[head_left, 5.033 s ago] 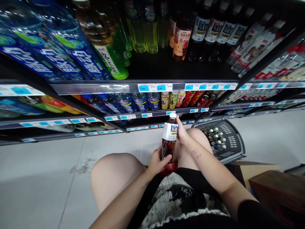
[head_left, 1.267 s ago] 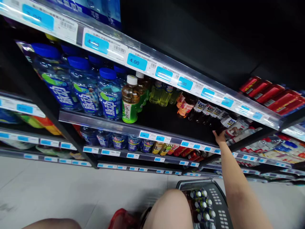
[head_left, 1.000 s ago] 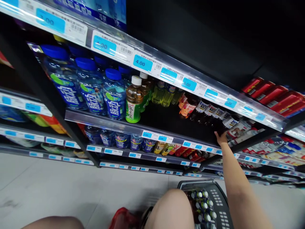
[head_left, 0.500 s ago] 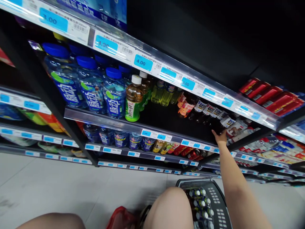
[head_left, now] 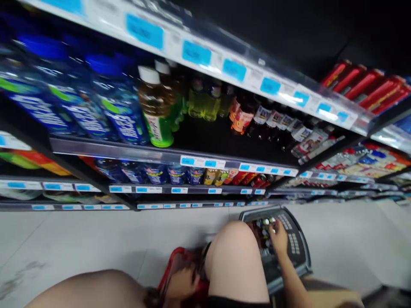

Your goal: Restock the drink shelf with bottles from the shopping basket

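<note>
My right hand (head_left: 280, 238) reaches down into a grey plastic basket (head_left: 303, 241) on the floor, right of my knee. Its fingers are closed at the cap of a bottle (head_left: 273, 221) among several dark bottles with white caps. Low between my legs, my left hand (head_left: 182, 282) is beside a red plastic object (head_left: 171, 265), possibly a stool or basket. Motion blurs the left fingers, and I cannot make out whether they hold anything.
Ahead stands a drinks shelf (head_left: 115, 149) with price tags. It bears blue-capped bottles (head_left: 123, 107), a white-capped green-labelled tea bottle (head_left: 157, 115), peach-labelled bottles (head_left: 242, 120) and dark bottles (head_left: 266, 119). Red packs (head_left: 362, 87) lie upper right. A cardboard box (head_left: 334, 297) is at lower right.
My right hand has left the dark bottles at the shelf's right end and come down into the grey basket. My left hand has come into view, and the view has shifted.
</note>
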A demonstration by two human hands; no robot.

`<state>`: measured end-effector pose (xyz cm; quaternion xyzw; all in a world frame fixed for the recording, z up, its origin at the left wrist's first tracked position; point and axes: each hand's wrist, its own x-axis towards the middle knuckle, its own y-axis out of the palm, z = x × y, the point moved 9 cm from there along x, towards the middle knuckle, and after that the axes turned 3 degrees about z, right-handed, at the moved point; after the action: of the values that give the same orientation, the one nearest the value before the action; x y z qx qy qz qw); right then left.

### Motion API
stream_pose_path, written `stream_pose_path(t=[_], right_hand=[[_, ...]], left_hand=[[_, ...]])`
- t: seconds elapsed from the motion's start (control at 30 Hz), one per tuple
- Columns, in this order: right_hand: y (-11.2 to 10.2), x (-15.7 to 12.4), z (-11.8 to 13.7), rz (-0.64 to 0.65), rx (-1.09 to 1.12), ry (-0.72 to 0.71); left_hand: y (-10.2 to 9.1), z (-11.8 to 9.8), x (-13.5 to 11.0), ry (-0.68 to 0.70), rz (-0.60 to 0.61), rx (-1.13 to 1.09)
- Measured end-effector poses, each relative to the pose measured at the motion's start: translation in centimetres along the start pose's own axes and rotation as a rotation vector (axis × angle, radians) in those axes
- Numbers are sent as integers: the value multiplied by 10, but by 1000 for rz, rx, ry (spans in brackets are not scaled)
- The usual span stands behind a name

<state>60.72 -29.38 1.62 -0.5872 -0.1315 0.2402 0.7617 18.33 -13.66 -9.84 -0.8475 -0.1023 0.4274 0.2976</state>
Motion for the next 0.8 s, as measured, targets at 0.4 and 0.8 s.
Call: stream_pose_path(t=[0.4, 0.8], right_hand=[[142, -187, -108, 567, -335, 216], [159, -157, -126, 640, -235, 220]], left_hand=[[-1, -12, 0, -85, 90, 261], [1, -13, 1, -104, 121, 305]])
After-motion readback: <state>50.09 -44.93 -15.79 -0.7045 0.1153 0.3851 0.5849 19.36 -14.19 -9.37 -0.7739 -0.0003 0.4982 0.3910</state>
